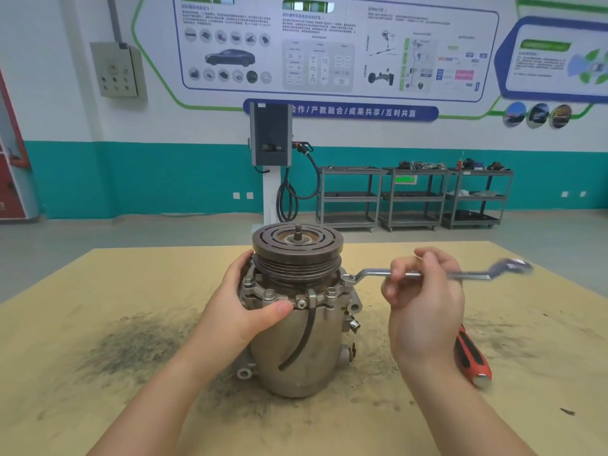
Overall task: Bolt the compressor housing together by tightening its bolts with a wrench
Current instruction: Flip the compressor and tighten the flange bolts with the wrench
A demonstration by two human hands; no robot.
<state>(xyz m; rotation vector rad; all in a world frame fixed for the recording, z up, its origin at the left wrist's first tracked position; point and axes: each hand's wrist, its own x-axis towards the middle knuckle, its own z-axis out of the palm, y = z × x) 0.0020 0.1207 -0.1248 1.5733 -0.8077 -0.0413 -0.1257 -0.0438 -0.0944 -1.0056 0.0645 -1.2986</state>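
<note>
Wrench [424, 274]: shaft level, ring end on bolt [346, 277] at frame centre; right hand [424, 291] pinches mid-shaft. Left hand [245, 307] clasps compressor [296, 340].

Bright, even overhead light, no harsh glare. Soft shadows under hands and on surface [131, 406]. Wide-angle bowing at edges. Motion blur on wrench [460, 275] far end; wall posters [329, 47] soft, text unreadable. Centre sharp.

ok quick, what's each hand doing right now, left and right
Left hand: fingers wrapped around the compressor housing, steadying it.
Right hand: fingers gripping the wrench, whose ring end sits on a bolt.
</note>
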